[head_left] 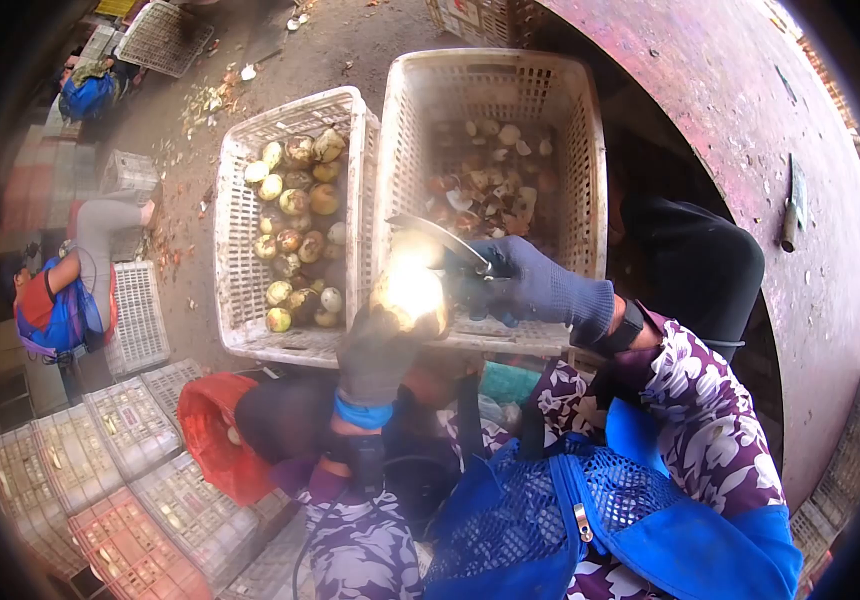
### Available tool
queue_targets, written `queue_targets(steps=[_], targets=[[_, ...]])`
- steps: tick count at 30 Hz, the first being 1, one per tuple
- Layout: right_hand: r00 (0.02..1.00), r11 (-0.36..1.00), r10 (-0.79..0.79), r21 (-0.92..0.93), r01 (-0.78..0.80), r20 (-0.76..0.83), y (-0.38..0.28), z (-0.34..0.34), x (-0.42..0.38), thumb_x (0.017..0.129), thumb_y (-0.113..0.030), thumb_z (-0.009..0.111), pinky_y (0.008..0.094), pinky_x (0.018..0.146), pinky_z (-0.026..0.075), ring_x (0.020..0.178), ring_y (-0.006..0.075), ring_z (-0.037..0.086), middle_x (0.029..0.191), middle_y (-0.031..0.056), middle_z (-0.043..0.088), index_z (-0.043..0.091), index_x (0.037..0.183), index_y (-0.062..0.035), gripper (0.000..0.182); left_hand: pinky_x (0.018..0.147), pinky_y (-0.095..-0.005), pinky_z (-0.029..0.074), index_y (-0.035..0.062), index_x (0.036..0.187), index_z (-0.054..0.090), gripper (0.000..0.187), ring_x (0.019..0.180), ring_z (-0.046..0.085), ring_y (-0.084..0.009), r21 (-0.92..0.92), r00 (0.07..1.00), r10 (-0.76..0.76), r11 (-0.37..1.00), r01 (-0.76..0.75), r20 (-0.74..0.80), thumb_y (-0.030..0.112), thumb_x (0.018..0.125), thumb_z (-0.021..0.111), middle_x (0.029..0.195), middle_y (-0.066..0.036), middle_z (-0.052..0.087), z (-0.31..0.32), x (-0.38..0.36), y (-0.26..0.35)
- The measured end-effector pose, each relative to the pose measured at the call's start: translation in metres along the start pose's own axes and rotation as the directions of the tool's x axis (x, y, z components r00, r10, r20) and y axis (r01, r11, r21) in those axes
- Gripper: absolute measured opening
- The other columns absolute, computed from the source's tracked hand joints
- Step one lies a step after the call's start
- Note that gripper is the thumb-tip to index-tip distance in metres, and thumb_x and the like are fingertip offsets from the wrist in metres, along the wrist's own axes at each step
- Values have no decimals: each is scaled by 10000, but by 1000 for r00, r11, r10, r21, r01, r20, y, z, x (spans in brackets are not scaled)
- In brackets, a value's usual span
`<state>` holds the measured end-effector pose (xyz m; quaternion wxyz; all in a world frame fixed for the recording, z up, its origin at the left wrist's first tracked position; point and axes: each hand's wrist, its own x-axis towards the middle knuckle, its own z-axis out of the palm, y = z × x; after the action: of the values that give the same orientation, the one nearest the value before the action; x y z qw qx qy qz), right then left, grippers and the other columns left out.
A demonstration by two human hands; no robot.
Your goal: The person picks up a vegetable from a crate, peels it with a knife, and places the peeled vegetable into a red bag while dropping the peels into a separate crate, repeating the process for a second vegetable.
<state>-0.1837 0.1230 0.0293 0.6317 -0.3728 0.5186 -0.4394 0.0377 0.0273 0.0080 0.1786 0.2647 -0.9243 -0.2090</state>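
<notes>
At centre frame, the grey-gloved left hand curls around a round, yellowish, glare-whitened fruit; the blue-grey-gloved right hand grips a curved metal knife over a white latticed plastic crate.

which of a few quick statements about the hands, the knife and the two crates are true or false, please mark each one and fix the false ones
1. The right hand holds a knife. True.
2. The right hand is bare. False: it wears a blue-grey glove.
3. The crate on the picture's left holds many round fruits. True.
4. The crate on the picture's right is filled to its rim. False: its loose pieces lie low inside.
5. The round thing at the left hand is plain to see. False: strong glare washes it out.
6. A long tool lies on the pinkish table. True.
</notes>
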Motion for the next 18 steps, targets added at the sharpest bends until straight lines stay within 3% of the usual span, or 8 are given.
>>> queue_targets(steps=[2,4,7,9,13,15,17,18], targets=[[959,962,-272,-55,269,-74,18,9,9,906,-144,662,277,632,491,678,64,566,754,-7,666,604,1252,-25,371,785,-268,540,64,1135,676,320,949,650,-145,-399,986,-143,902,167,89,244,870,679,1097,-48,673,5,-5,-2],[918,926,-376,-69,370,-126,18,13,12,902,-139,674,259,624,481,685,43,555,742,-10,662,628,1208,-16,333,789,-268,535,13,1195,626,385,959,633,-127,-700,942,-250,631,334,224,235,884,671,1125,-50,651,5,0,6],[944,959,-280,-12,282,-172,14,10,11,897,-142,690,243,614,470,689,29,544,718,-10,659,669,1115,-1,261,814,-271,518,-38,1242,567,436,984,605,-130,-892,879,-191,31,450,437,209,894,655,1139,-57,619,5,2,8],[961,979,-195,17,202,-198,14,7,13,897,-152,695,232,595,463,668,27,538,693,-3,655,693,1049,1,215,859,-282,503,-55,1253,546,442,1031,591,-159,-876,873,-108,-150,458,475,192,899,638,1179,-87,591,2,6,10],[946,931,-127,293,218,-300,5,6,4,886,-182,713,212,431,391,479,37,511,631,5,624,702,935,-20,170,990,-371,458,-69,1298,491,461,1179,542,-273,-838,853,-293,220,500,432,171,916,586,1328,-188,491,9,4,3],[957,940,-89,294,172,-275,0,6,3,882,-220,725,215,388,382,435,56,511,610,3,611,691,902,-13,211,1039,-441,431,-66,1341,443,494,1239,503,-327,-875,838,-321,56,482,441,172,926,564,1381,-224,441,12,1,-1],[967,937,-77,314,153,-242,-2,8,4,883,-241,727,208,379,382,431,56,514,601,2,605,683,884,-11,234,1064,-510,409,-55,1387,392,536,1281,466,-366,-769,876,-131,-550,325,464,184,935,554,1414,-244,402,3,10,8],[976,942,-83,303,142,-200,-6,9,2,884,-250,726,206,365,378,413,58,510,593,6,602,674,849,-13,245,1002,-542,451,24,1432,366,741,1220,504,-361,-811,778,-297,-406,422,554,326,836,688,1346,-200,489,2,15,13]])
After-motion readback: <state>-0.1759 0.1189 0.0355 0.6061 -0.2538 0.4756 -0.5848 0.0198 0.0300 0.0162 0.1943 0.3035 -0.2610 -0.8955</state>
